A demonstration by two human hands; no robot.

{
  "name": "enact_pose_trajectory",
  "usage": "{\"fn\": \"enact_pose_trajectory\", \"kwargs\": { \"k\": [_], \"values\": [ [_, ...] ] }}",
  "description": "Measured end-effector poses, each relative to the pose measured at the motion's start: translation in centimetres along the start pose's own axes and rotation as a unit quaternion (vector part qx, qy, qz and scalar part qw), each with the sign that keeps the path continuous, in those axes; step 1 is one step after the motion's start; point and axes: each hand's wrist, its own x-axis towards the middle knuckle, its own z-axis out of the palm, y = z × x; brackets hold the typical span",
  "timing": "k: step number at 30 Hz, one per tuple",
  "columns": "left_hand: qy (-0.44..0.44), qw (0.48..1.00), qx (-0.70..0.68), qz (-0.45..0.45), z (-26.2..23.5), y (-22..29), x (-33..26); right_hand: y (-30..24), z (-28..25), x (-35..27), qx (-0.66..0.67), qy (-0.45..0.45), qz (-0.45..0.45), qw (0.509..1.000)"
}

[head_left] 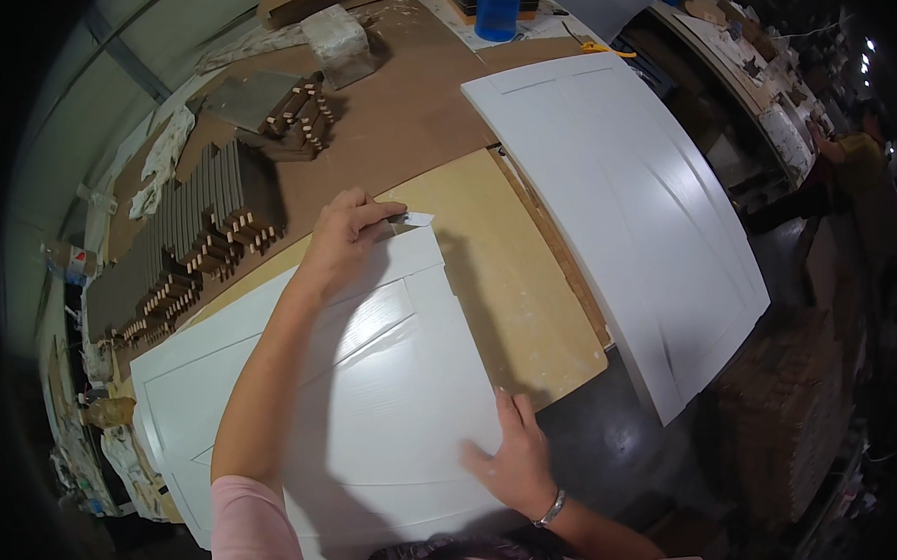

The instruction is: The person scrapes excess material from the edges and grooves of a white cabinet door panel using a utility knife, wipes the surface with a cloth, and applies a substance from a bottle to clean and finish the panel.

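Pink sleeve (247, 529) and a dark patterned garment fill the bottom edge of the frame, cut off by the rim. From there the left hand (345, 239) reaches up to the far corner of a white panel door (374, 403) lying in the lower centre on the bench (508, 267); its fingers (378, 215) are curled and pinched on a small pale tab or strip (416, 219) at that corner, though what the tab is cannot be made out. The right hand (516, 452), with a metal bracelet at the wrist, lies flat with fingers spread and released, pressing on the door's right edge at lower centre. The door's near end is hidden under the arms and clothing. A second white panel door (625, 202) lies at the right of the frame, well apart from the first, its lower end hanging past the bench edge. At left centre a row of grey slats with wooden pegs (206, 231) is stacked on edge, and a smaller pile (296, 116) sits above it. A blue cup-like container (499, 6) at the top is cut off by the frame. Another person (853, 152) at far right is dim and hard to make out.
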Motion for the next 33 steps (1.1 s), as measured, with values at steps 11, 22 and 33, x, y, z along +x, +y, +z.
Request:
{"fn": "enact_pose_trajectory", "kwargs": {
  "k": [11, 22, 33],
  "values": [
    [0.114, 0.988, -0.1, 0.007, 1.6, 6.0, -3.8, 0.7, -0.9, 2.3, 0.047, 0.087, -0.107, 0.989],
    [0.122, 0.986, -0.11, -0.028, 5.4, 14.4, -12.2, -2.8, -0.8, 7.2, 0.431, 0.065, 0.072, 0.897],
    [0.176, 0.951, 0.247, -0.067, -1.3, 1.4, -15.1, 3.1, -1.8, 16.2, 0.329, -0.047, 0.022, 0.943]
  ]
}}
